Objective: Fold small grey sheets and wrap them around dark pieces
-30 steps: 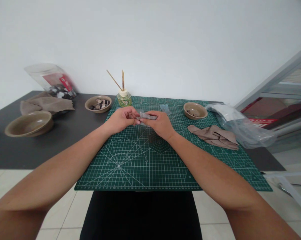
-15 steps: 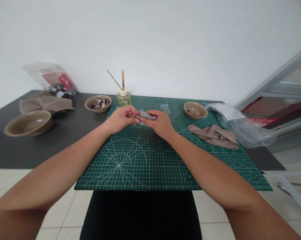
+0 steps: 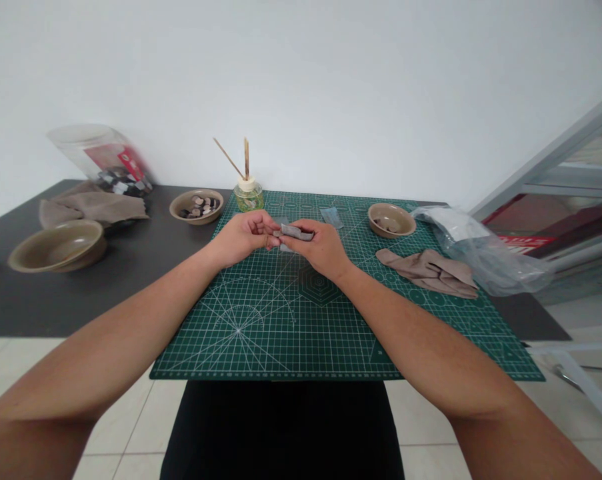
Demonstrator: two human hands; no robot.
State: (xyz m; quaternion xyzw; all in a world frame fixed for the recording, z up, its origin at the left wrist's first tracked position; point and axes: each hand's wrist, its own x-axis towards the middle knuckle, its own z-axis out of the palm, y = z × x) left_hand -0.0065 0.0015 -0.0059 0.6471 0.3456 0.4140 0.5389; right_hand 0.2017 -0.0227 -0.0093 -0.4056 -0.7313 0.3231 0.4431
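Observation:
Above the green cutting mat (image 3: 301, 333), my two hands meet near its middle. My right hand (image 3: 321, 247) is closed on a folded grey cloth (image 3: 297, 232). My left hand (image 3: 245, 237) pinches a small brownish piece (image 3: 277, 234) at the cloth's left end, and both hands' fingertips touch there. What the piece is cannot be made out. A clear plastic packet (image 3: 332, 217) lies on the mat just behind my right hand, and another translucent bit shows behind and below the fingers.
Bowls of small pieces (image 3: 196, 207) (image 3: 391, 221) stand left and right. Further left are a larger bowl (image 3: 58, 247), a brown cloth (image 3: 95, 205) and a clear container (image 3: 101, 157). A reed diffuser (image 3: 249, 195) is behind; a brown cloth (image 3: 431, 272) and plastic bag (image 3: 481, 250) lie right.

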